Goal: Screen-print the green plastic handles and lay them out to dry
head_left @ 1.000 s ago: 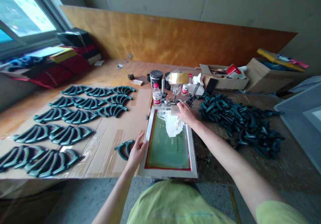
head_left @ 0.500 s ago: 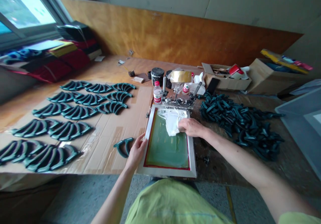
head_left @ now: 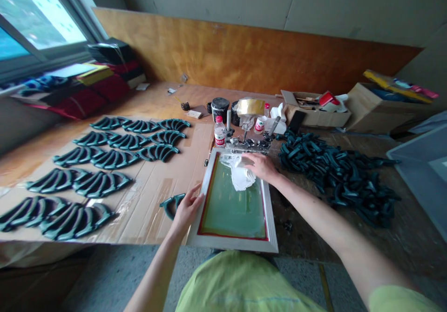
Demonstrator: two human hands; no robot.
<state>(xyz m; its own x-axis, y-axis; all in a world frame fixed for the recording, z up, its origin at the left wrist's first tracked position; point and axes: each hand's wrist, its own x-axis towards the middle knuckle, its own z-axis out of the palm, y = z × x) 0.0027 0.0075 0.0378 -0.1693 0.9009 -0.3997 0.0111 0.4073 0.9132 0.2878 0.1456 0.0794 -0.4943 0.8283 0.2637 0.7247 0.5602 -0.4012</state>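
A screen printing frame (head_left: 273,219) with a pale rim and green mesh lies in front of me, its far end at a metal hinge clamp (head_left: 247,145). My left hand (head_left: 188,205) grips the left rim, fingers curled at its edge. Over the far part of the mesh, my right hand (head_left: 261,166) pinches a small pale scraper (head_left: 244,161). White ink (head_left: 241,179) is spread thickly on the mesh below it. Beside my left hand lies a dark green curved handle (head_left: 169,206), partly covered by that hand.
Rows of dark green handles (head_left: 101,184) lie on cardboard (head_left: 139,209) at left. A heap of similar parts (head_left: 324,167) is at right. Behind the clamp stand a bottle (head_left: 220,132), a black tub (head_left: 220,109) and a tape roll (head_left: 250,107). Boxes (head_left: 323,116) stand farther back.
My right hand has moved away from me along the mesh, and the pale scraper now shows in it. The frame's near end looks slightly nearer to me. My left hand keeps its hold.
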